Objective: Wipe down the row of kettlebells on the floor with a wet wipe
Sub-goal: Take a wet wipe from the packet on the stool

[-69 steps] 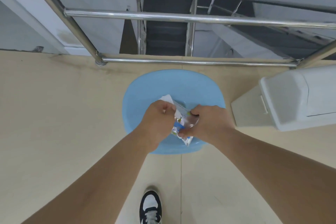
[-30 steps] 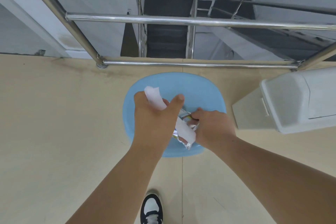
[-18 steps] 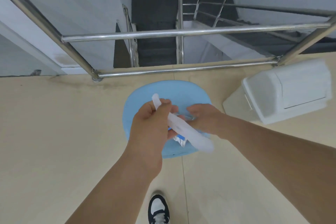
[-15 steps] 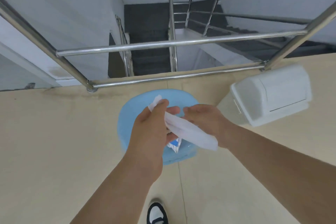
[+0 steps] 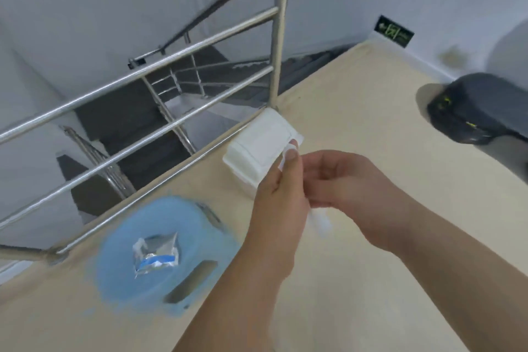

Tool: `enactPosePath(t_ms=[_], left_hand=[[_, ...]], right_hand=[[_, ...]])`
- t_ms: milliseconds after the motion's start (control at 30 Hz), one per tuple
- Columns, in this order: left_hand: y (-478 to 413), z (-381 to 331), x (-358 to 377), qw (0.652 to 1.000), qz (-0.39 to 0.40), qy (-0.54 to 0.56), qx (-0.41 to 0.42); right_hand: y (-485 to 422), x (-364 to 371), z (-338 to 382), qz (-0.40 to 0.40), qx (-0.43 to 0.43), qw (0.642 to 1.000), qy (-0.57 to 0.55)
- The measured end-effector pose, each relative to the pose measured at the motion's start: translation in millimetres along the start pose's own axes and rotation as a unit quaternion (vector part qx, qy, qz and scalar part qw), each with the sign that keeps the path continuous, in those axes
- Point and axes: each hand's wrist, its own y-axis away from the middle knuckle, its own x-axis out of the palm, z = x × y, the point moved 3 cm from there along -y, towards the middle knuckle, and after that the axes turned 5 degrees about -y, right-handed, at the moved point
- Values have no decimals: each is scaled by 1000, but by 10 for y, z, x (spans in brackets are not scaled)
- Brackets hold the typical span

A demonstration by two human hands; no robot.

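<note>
Thumb and fingers of your left hand [image 5: 281, 188] pinch the white wet wipe [image 5: 321, 223]; your right hand [image 5: 351, 188] grips it just beside. Down left, its packet [image 5: 155, 254] lies on the blue stool [image 5: 123, 266]; a white bin [image 5: 257, 146] stands ahead by the railing [image 5: 137, 146].

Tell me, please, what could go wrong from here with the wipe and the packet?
1. The wipe is bunched between the left hand and the right hand. A loose grip could drop it on the floor and dirty it.
2. The packet lies on the blue stool right beside the open railing. A knock might send it down the stairs.
</note>
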Motion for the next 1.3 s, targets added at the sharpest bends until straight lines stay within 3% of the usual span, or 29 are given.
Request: enactPosePath(t_ms=[67,167,333,567,700,867,1133,1200,1300], left_hand=[[260,-115,644,998,47,-40,0],[752,-224,1752,984,153,-90,-3],[1625,-128,3650,946,264,-183,48],[2269,66,5756,903,343,-244,86],[2385,207,6702,865,435,-242,64],[2622,455,7959,781,567,-261,6],[3151,899,9940,707,656,-252,-84],[3323,1048,10389,692,667,-250,-113],[3616,1304,11137,700,650,-268,-123]], right_hand=[[554,-552,73,-23,-20,999,29],[1410,-1495,24,-139,-39,989,26],[2857,-3088,-426,-300,-40,949,-90],[4427,-4823,-1122,-494,-25,832,-252],[4884,-5472,-1422,-537,-25,783,-313],[5292,-6316,-1656,-585,-40,720,-371],[6367,-7659,-2079,-703,-44,586,-401],[6621,-7936,-2277,-708,-37,576,-407],[6957,-8472,-2560,-709,-13,601,-368]])
